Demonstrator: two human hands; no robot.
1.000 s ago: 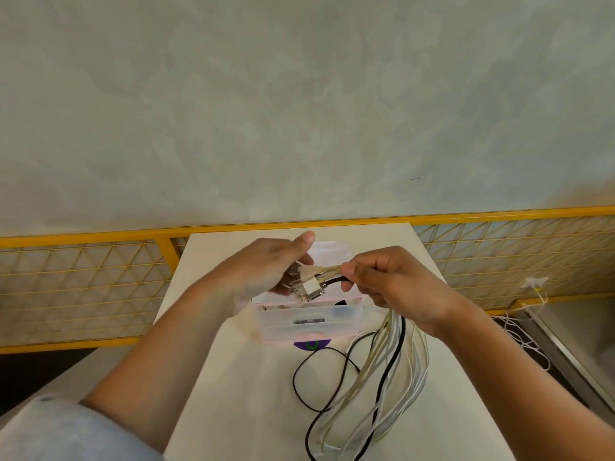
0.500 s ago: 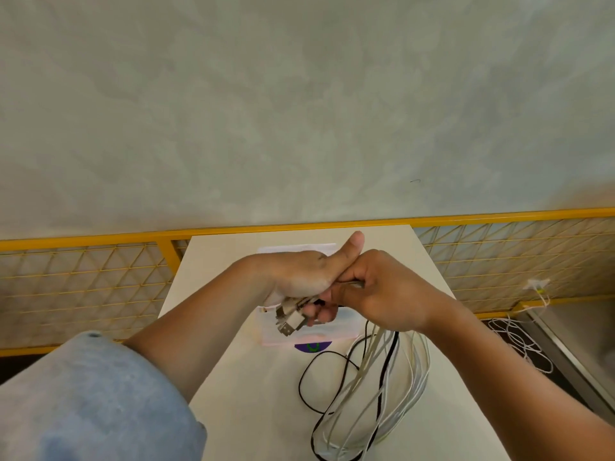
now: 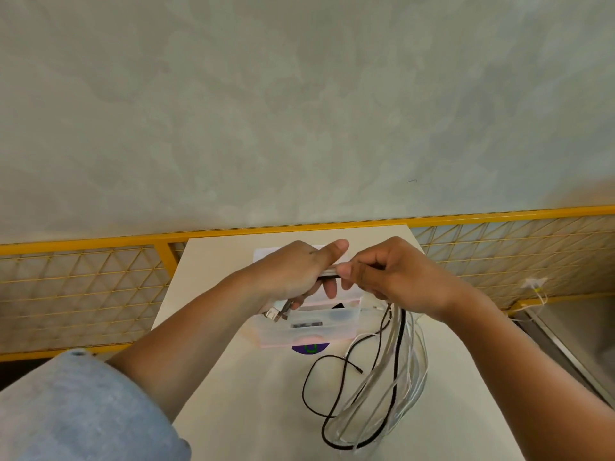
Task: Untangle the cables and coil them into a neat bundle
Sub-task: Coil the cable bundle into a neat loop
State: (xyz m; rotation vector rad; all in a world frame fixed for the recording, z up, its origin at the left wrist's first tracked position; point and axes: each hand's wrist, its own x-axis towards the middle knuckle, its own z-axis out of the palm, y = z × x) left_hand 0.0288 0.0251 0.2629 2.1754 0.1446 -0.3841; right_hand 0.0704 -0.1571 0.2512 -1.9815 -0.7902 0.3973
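Both hands pinched one stretch of the cables above a clear plastic box.

The left hand (image 3: 293,274) was closed around the cables (image 3: 382,387), its thumb lying along the top, and metal plug ends (image 3: 278,312) stuck out below its palm, toward the person. Just to the right of that grip the right hand (image 3: 396,277) clamped thumb and forefinger on the same strands, the two thumbs nearly touching. From under the right hand the bundle of white cables hung in long loops down to the white table (image 3: 233,394), a black cable (image 3: 319,371) running among them and curling off to the left of the loops. Directly beneath both grips sat the clear plastic box (image 3: 316,327), with a purple and green sticker (image 3: 310,348) peeking out at its near edge.
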